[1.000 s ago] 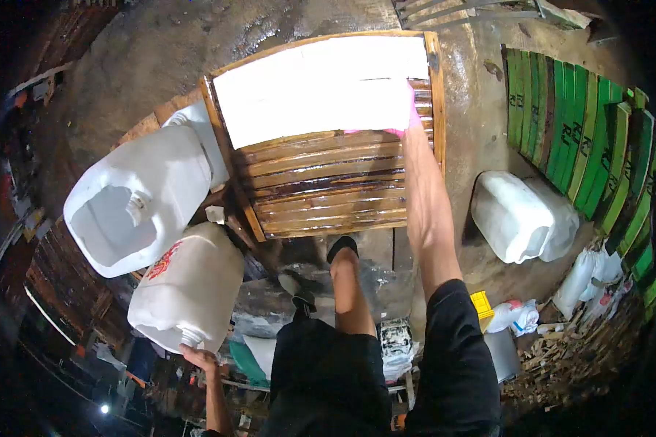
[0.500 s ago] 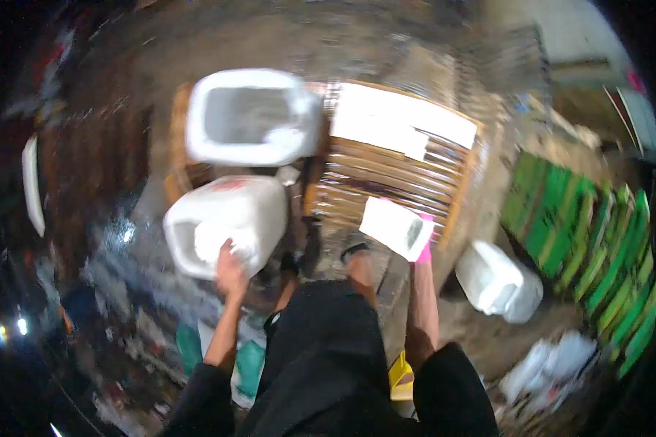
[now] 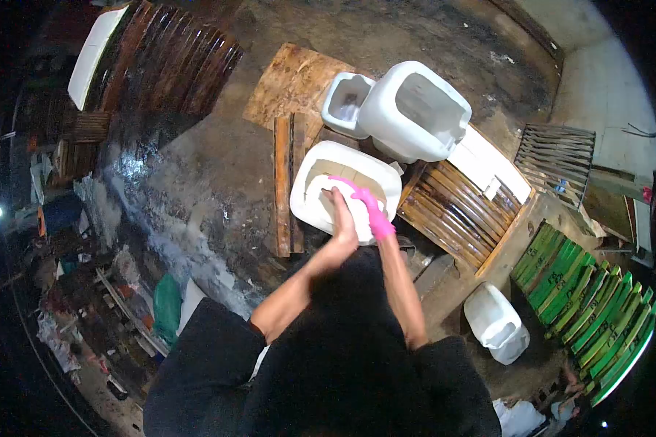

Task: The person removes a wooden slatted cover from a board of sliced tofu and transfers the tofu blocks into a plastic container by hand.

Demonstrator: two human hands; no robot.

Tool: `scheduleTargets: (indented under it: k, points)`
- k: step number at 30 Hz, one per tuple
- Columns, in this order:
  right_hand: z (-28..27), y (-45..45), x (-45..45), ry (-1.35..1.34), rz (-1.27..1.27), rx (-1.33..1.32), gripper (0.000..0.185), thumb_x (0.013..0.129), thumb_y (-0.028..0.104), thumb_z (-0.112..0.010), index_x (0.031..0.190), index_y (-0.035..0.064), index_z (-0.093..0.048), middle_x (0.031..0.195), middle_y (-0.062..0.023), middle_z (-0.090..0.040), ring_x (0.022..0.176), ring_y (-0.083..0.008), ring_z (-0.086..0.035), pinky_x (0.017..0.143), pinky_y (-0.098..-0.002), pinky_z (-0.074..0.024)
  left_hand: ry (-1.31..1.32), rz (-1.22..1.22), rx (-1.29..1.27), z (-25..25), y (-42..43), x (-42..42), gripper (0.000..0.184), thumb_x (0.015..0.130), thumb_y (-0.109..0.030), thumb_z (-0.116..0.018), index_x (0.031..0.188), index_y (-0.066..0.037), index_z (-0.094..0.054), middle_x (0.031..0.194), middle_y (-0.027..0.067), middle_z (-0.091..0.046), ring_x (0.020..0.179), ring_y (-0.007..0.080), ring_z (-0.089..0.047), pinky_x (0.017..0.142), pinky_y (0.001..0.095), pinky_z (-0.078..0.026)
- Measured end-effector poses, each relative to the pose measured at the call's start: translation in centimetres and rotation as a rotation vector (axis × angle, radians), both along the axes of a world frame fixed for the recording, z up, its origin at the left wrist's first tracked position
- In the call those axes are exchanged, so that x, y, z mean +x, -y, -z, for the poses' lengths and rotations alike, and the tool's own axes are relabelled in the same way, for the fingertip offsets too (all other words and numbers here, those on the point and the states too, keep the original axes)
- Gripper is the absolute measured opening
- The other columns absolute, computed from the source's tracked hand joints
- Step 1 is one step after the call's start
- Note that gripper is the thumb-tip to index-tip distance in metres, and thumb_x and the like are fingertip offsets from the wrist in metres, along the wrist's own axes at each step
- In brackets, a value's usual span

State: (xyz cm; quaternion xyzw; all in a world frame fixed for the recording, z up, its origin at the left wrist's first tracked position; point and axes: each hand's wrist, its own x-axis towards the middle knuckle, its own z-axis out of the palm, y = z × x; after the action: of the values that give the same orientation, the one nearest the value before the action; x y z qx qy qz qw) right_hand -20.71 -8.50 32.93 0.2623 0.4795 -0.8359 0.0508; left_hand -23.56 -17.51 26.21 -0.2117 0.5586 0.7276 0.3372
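A white cut-open plastic jug stands in front of me, with pale beige stuff inside. My left hand, bare, reaches into it, its fingers long and pressed together against a white, rounded lump. My right hand wears a pink glove and grips the lump from the other side, fingers bent over it. The hands almost meet and cover much of the lump, so its kind is not clear. Just behind stand a bigger cut-open white jug and a smaller white one.
A bamboo slat rack with a white panel lies to the right. Wooden planks stand close on the left, and a plywood sheet lies behind. Another white jug and a stack of green boards are farther right.
My right hand has come left from beside the rack into the jug, joining my left hand. The small white container it held no longer shows there. The view has turned and sharpened.
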Motion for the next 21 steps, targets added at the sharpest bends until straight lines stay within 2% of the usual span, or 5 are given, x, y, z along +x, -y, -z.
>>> scheduleTargets:
  k: [5, 7, 14, 19, 21]
  points:
    - [6.0, 3.8, -4.6, 0.338, 0.500, -0.507, 0.053, 0.091, 0.050, -0.041, 0.121, 0.0097, -0.058, 0.130, -0.0126, -0.053, 0.119, -0.0281, -0.049, 0.101, -0.0389, -0.0383, 0.095, 0.420, -0.691, -0.7, 0.5, -6.8, 0.073, 0.098, -0.045, -0.030, 0.149, -0.006, 0.004, 0.156, 0.0152, 0.010, 0.144, 0.0244, 0.012, 0.116, 0.0353, -0.001]
    - [13.2, 5.4, -4.6, 0.206, 0.815, -0.730, 0.058, 0.090, 0.055, -0.041, 0.125, 0.0109, -0.055, 0.130, -0.0128, -0.053, 0.119, -0.0290, -0.050, 0.099, -0.0407, -0.0411, -0.003, 0.455, -0.525, 0.0, 1.6, -7.2, 0.071, 0.097, -0.043, -0.033, 0.150, -0.005, -0.004, 0.156, 0.0160, 0.008, 0.145, 0.0241, 0.009, 0.115, 0.0349, -0.002]
    - [12.8, 5.1, -5.3, 0.214, 0.821, -0.570, 0.057, 0.091, 0.053, -0.040, 0.128, 0.0111, -0.052, 0.133, -0.0121, -0.050, 0.122, -0.0283, -0.048, 0.099, -0.0401, -0.0415, -0.215, 0.560, -0.120, -9.6, 9.0, -5.6, 0.048, 0.099, -0.026, -0.042, 0.138, 0.002, -0.041, 0.149, 0.0153, -0.032, 0.139, 0.0212, -0.027, 0.113, 0.0302, -0.020]
    - [15.0, 3.5, -3.8, 0.375, 0.707, -0.168, 0.057, 0.092, 0.052, -0.040, 0.131, 0.0113, -0.049, 0.136, -0.0117, -0.047, 0.124, -0.0279, -0.046, 0.099, -0.0396, -0.0418, -0.202, 0.406, -0.360, -11.8, 15.9, -6.7, 0.042, 0.099, -0.024, -0.042, 0.132, 0.001, -0.050, 0.131, 0.0121, -0.054, 0.125, 0.0214, -0.047, 0.105, 0.0309, -0.033]
    - [16.3, 3.0, -4.2, 0.467, 0.666, 0.035, 0.057, 0.092, 0.051, -0.040, 0.132, 0.0114, -0.048, 0.137, -0.0115, -0.046, 0.125, -0.0277, -0.045, 0.099, -0.0395, -0.0420, -0.167, 0.277, -0.393, -12.2, 18.3, -7.3, 0.043, 0.099, -0.025, -0.043, 0.132, 0.003, -0.048, 0.136, 0.0127, -0.049, 0.128, 0.0231, -0.044, 0.107, 0.0338, -0.034]
